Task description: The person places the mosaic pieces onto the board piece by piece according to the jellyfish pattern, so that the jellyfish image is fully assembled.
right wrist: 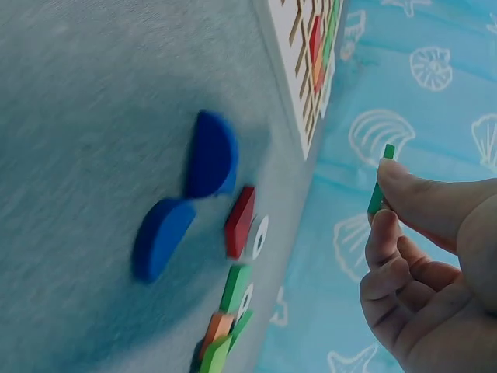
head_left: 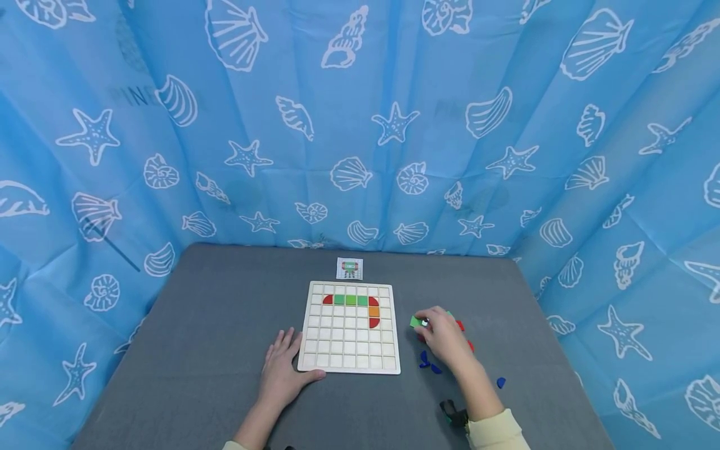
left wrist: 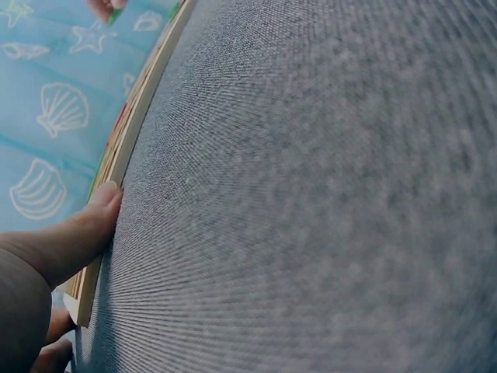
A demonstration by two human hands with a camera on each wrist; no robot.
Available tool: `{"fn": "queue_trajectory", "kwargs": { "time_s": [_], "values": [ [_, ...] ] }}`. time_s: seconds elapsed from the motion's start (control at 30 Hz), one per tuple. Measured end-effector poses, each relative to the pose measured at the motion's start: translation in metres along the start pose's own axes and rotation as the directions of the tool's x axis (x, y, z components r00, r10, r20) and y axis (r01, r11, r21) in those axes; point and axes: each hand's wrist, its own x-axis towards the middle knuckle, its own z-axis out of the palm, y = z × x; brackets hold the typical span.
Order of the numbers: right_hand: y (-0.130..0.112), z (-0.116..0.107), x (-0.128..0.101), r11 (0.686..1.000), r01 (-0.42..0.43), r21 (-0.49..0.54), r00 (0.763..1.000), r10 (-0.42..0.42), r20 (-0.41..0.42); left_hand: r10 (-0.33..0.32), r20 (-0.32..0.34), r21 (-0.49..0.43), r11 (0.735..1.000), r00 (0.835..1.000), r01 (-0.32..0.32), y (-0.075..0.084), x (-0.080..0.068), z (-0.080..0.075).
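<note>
Right wrist view: right hand (right wrist: 435,264) pinches a green tile (right wrist: 380,183) edge-on between thumb and forefinger, raised off the surface, right of the wooden grid board (head_left: 350,328). Left hand (head_left: 284,369) lies flat, fingers straight and close together, thumb against the board's near edge. Loose pieces on the felt: two blue half-discs (right wrist: 186,202), one red tile (right wrist: 240,221), further green ones. Board holds red, green and orange tiles. Pattern card (head_left: 349,268) lies beyond it. Surface: grey felt table (head_left: 197,350). Surround: blue seashell-print curtain (head_left: 360,125).
</note>
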Motion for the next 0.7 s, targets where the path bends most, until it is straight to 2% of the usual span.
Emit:
{"fn": "queue_trajectory", "kwargs": {
  "time_s": [0.47,0.7],
  "values": [
    [-0.026,0.016,0.013,0.993,0.122,0.008,0.992,-0.122,0.028,-0.003,0.004,-0.013,1.000,1.000,0.003,-0.001,0.002,0.003],
    [-0.041,0.024,0.022,0.989,0.145,0.022,0.987,-0.146,0.064,-0.004,0.007,-0.010,1.000,1.000,0.004,0.000,0.002,0.001]
  ]
}}
